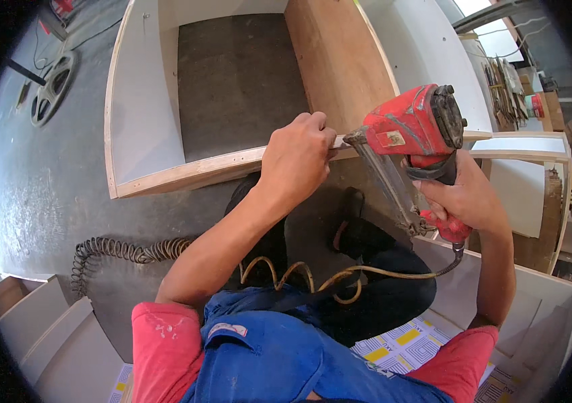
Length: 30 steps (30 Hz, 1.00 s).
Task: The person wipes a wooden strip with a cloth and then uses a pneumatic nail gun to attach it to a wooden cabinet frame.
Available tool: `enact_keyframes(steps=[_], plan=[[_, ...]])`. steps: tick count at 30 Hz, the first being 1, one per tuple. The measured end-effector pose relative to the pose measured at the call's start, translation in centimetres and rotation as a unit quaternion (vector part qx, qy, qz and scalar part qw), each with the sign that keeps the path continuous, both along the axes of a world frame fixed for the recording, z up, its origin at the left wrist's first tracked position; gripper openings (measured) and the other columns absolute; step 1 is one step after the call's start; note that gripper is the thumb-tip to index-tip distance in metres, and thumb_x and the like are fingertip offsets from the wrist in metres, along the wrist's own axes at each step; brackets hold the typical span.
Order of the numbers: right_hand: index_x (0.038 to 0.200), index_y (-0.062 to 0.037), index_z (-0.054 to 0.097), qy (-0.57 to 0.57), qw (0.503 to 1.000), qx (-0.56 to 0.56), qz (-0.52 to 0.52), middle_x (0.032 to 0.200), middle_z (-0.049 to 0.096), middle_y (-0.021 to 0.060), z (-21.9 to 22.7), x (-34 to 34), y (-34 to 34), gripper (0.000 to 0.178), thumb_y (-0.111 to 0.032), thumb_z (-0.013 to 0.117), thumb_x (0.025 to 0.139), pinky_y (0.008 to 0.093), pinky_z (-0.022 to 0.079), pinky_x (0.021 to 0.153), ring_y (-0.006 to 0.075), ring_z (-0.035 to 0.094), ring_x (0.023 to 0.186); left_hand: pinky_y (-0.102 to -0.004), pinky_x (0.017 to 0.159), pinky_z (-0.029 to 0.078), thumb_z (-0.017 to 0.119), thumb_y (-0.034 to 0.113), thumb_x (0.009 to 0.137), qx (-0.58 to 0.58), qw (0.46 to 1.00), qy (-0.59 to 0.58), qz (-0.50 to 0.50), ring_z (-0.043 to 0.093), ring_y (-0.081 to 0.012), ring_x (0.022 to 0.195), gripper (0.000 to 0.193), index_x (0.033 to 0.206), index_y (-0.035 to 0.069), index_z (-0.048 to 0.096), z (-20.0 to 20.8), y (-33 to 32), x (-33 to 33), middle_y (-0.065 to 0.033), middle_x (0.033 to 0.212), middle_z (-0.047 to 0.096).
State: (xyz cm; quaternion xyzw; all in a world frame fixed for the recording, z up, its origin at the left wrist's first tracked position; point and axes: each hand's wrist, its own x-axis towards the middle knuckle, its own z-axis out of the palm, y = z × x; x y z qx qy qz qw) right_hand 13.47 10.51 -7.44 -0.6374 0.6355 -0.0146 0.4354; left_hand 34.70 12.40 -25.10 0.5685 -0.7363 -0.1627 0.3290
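Observation:
My right hand is wrapped around the handle of a red pneumatic nail gun, with an air hose joined to the bottom of its grip. The gun's nose rests at or just over the near edge of a wooden cabinet frame; whether it touches I cannot tell. Just left of the nose, my left hand is closed over that same edge, its fingertips partly hidden. White panels line the cabinet's inside, and a brown wooden divider runs away from the near edge.
A coiled hose lies on the grey floor at left. More cabinet boxes stand at lower left and at right. Printed sheets lie by my legs. Boards lean at far right; a wheel-like part sits far left.

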Motion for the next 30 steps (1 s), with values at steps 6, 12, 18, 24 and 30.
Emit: enact_keyframes(steps=[6,12,18,24,30], plan=[[0.116,0.0,0.061,0.006,1.0,-0.002,0.006,0.072,0.06,0.0033,0.1,0.5,-0.3,0.034,-0.01,0.074,0.086,0.0286,0.042,0.047,0.008,0.052,0.053,-0.0437,0.074,0.055,0.074,0.008,0.072,0.0,1.0,-0.006,0.005,0.062,-0.0296,0.093,0.016,0.087,0.008,0.069,0.1,-0.1,0.0,-0.0085,0.092,0.058],[0.117,0.0011,0.062,0.039,0.998,-0.007,0.039,0.083,0.066,0.0096,0.4,0.4,-1.2,0.038,-0.011,0.073,0.083,0.0312,0.05,0.059,0.0126,0.06,0.064,-0.0431,0.073,0.055,0.073,0.007,0.071,-0.015,1.0,-0.002,0.005,0.061,-0.0295,0.093,0.015,0.085,0.007,0.067,0.1,-0.3,-0.3,-0.0087,0.091,0.058],[0.118,0.0018,0.063,0.082,0.995,-0.015,0.047,0.101,0.069,0.015,0.5,0.5,-1.5,0.043,-0.015,0.073,0.08,0.0352,0.052,0.085,0.0189,0.065,0.089,-0.0426,0.073,0.055,0.073,0.007,0.07,-0.028,1.0,-0.01,-0.001,0.061,-0.0296,0.093,0.018,0.087,0.006,0.066,-0.1,-0.3,-0.2,-0.0091,0.091,0.057],[0.121,0.0024,0.062,0.087,0.992,-0.035,0.082,0.113,0.068,0.0181,0.3,0.2,-1.6,0.046,-0.014,0.074,0.079,0.0379,0.046,0.101,0.0239,0.063,0.109,-0.0423,0.074,0.055,0.073,0.006,0.07,-0.024,1.0,-0.013,-0.01,0.061,-0.0293,0.093,0.019,0.088,0.005,0.066,0.0,-0.3,-0.2,-0.0089,0.092,0.057],[0.12,0.0028,0.062,0.079,0.991,-0.046,0.098,0.111,0.068,0.0173,0.2,0.1,-1.8,0.046,-0.013,0.074,0.08,0.0375,0.047,0.098,0.0232,0.063,0.106,-0.0422,0.075,0.055,0.073,0.007,0.071,-0.018,1.0,-0.017,-0.009,0.061,-0.029,0.094,0.019,0.089,0.005,0.066,0.1,-0.2,-0.2,-0.0091,0.093,0.057]])
